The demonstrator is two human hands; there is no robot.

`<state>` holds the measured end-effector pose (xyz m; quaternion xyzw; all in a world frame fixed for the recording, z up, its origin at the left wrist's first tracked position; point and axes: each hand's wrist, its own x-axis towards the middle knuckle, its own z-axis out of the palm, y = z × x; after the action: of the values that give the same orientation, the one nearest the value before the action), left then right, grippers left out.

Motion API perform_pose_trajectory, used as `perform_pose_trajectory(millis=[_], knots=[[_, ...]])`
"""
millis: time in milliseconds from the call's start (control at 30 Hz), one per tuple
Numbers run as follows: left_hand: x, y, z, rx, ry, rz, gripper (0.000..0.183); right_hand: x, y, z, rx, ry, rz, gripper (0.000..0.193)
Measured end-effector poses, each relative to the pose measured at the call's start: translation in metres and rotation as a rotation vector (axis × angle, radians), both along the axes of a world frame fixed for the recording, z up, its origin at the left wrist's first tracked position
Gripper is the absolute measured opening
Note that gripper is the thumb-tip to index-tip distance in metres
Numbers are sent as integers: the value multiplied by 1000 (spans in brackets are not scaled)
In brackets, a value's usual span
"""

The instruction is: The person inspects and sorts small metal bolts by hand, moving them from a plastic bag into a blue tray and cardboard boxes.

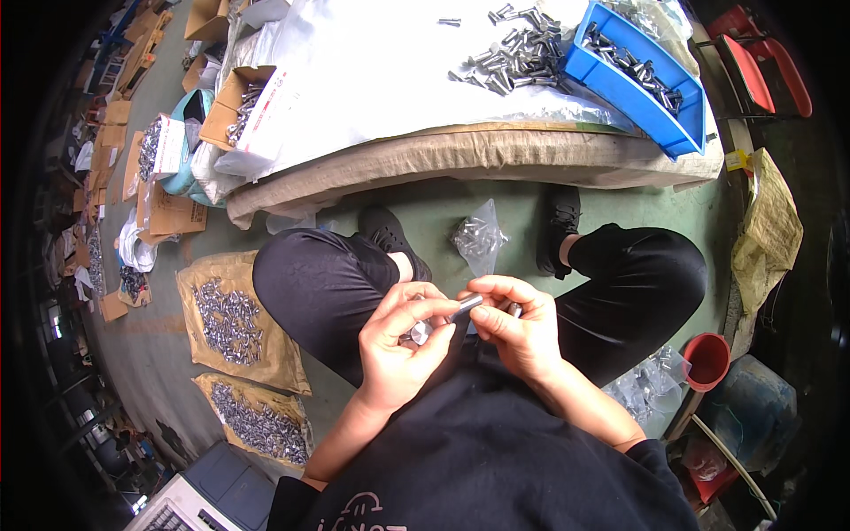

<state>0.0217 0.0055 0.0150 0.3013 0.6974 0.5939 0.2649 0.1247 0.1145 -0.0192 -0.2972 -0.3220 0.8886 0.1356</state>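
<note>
My left hand point(394, 345) and my right hand point(524, 334) meet above my lap, close together. Between their fingertips lies a short shiny metal pin point(467, 303), pinched from both sides. Another metal piece with a round flat end point(421, 332) is tucked in the curled fingers of my left hand. A further small metal piece point(514, 310) shows among the fingers of my right hand. Past my hands, a clear plastic bag point(479, 237) of metal parts stands on the floor between my shoes.
Ahead stands a white-covered table point(354, 88) with a pile of headed metal pins point(518, 57) and a blue bin point(637, 84) of more. Sacks point(292, 376) with metal parts lie at left, beside cardboard boxes point(173, 212). A red bucket point(707, 363) stands at right.
</note>
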Motion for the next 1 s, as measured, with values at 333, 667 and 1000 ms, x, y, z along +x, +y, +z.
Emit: perform_pose_trajectory(millis=[333, 667, 1000], knots=[[-2, -4, -1, 223, -989, 6, 36, 0, 13, -6, -454, 189, 119, 16], [-2, -3, -1, 123, -875, -161, 59, -7, 2, 11, 37, -69, 303, 18], [-6, -18, -11, 64, -1152, 97, 24, -3, 4, 8, 53, -72, 93, 19]])
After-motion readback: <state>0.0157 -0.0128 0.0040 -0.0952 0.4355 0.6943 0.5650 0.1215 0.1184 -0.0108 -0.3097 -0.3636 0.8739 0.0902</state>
